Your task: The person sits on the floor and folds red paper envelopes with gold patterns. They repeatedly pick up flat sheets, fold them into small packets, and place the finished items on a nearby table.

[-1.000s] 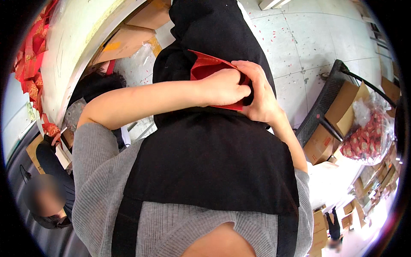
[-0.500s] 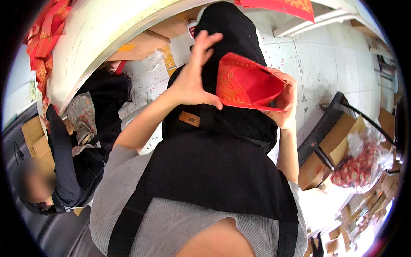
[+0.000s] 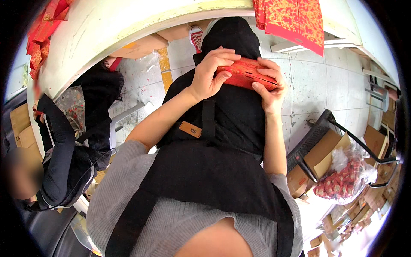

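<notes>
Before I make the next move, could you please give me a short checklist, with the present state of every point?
1. Left grip on the red folded piece: ok, fingers and thumb at its left end.
2. Right grip on the red folded piece: ok, at its right end.
3. Red folded piece apart from the table: ok, held above the lap.
4. Red folded piece empty: cannot tell, its inside is hidden.
5. Gold-patterned red sheets fully on the table: not ok, they overhang its edge.
6. Co-worker's sleeve away: ok, far left.
</notes>
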A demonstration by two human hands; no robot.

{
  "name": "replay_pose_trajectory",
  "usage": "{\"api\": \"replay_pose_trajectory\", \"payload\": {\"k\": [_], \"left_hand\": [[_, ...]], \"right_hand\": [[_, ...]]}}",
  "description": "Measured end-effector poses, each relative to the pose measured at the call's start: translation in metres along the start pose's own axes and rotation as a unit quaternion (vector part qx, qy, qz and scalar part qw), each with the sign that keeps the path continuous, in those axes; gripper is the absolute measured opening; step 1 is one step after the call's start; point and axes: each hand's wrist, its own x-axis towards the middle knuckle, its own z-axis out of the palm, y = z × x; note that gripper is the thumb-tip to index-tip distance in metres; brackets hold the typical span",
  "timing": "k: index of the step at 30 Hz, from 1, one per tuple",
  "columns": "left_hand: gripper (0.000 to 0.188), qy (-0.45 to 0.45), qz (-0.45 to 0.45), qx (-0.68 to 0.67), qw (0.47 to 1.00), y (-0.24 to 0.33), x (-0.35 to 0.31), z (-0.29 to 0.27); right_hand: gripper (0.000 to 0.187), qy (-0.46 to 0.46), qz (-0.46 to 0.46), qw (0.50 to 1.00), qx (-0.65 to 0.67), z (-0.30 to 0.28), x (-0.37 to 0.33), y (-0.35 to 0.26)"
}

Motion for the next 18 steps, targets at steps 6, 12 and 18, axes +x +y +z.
{"api": "replay_pose_trajectory", "payload": {"k": [6, 12, 18], "left_hand": [[0.030, 0.098, -0.008, -0.049, 0.994, 0.009, 0.020, 0.018], [0.028, 0.089, -0.079, -0.152, 0.981, 0.057, 0.038, -0.010], [0.030, 0.090, -0.116, -0.145, 0.979, 0.065, 0.037, -0.018]], "right_hand": [[0.041, 0.049, -0.004, 0.997, 0.058, 0.011, 0.012, -0.011], [0.022, 0.055, -0.030, 0.997, -0.037, 0.016, 0.010, -0.065], [0.018, 0.041, -0.008, 0.999, 0.031, 0.026, 0.018, -0.078]]}}
